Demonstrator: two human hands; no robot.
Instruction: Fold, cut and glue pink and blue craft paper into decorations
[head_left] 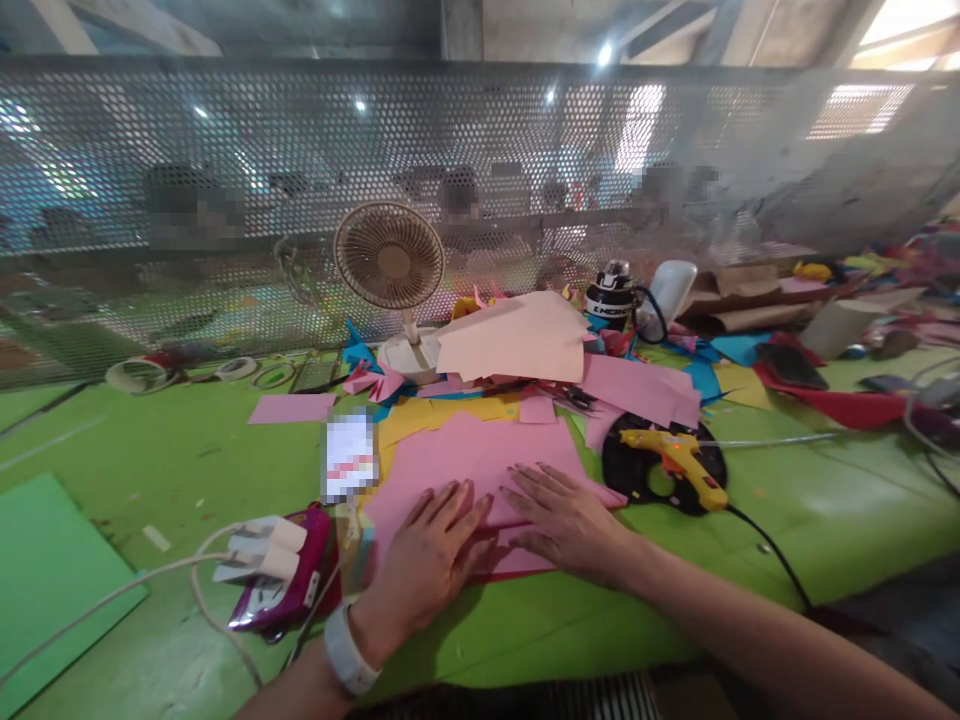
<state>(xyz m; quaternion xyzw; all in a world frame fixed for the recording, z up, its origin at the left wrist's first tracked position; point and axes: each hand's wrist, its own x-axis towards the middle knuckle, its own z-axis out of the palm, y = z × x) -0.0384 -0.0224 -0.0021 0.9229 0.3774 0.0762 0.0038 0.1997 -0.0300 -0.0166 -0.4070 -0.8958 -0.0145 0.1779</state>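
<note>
Presently: pink paper point(472, 450) on green table point(540, 640)

Left hand point(431, 550) and right hand point(566, 515) lie flat on it, loosely spread, gripping nothing; paper probably light, easily creased, apt to slide; best hold likely by opposite edges.

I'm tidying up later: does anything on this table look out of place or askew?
Mildly, yes. Behind the pink paper, some peach paper lies askew near the fan, its edges uneven. A stray pale scrap also lies loose on the green tabletop. I see no obvious spill.
</note>
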